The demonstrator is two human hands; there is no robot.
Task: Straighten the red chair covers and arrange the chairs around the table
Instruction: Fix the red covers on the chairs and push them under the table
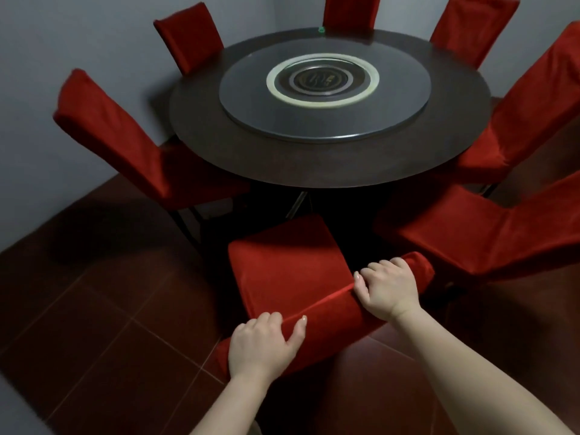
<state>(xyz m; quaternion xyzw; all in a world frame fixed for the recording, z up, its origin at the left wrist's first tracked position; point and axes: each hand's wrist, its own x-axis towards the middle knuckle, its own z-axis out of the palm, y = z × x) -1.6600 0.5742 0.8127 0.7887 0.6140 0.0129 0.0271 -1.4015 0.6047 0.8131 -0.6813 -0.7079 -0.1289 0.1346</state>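
Right below me stands a chair in a red cover (pixel 282 265), its seat facing the round dark table (pixel 314 164) and partly pulled out from it. My left hand (pixel 262 345) grips the left end of the backrest top, fingers curled over the fabric. My right hand (pixel 387 287) grips the same backrest top further right. Several other red-covered chairs ring the table: one at the left (pixel 116 136), one at the far left (pixel 188 36), one at the near right (pixel 486 237).
A grey glass turntable (pixel 251 98) lies on the table's middle. More red chairs stand at the back (pixel 351 11) and at the right (pixel 533 98). Grey walls close in on the left and behind. Dark red floor tiles (pixel 94 309) spread around me.
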